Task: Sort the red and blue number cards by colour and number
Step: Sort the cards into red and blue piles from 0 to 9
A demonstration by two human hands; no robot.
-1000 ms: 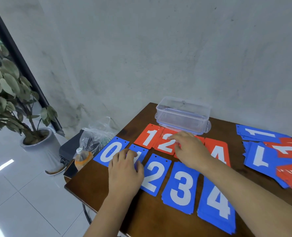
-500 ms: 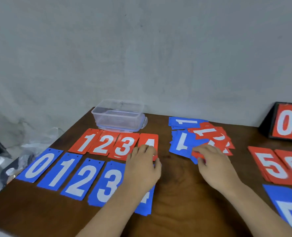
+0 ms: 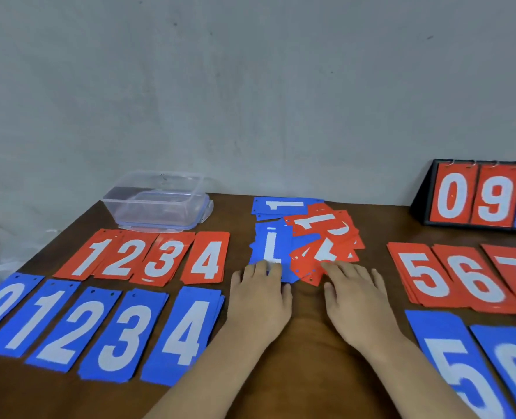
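Brown wooden table (image 3: 308,343): row of red plastic number cards 1 to 4 (image 3: 148,257), with a row of blue plastic number cards 0 to 4 (image 3: 99,325) just nearer. Mixed heap of red and blue cards (image 3: 308,237) at centre. Left hand (image 3: 261,293) rests its fingertips on the heap's blue card; right hand (image 3: 353,294) touches a red one.

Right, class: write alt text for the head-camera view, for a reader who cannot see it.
Left hand and right hand touch a jumbled pile of red and blue number cards on a table. Sorted rows lie either side; a clear box stands behind the left ones.
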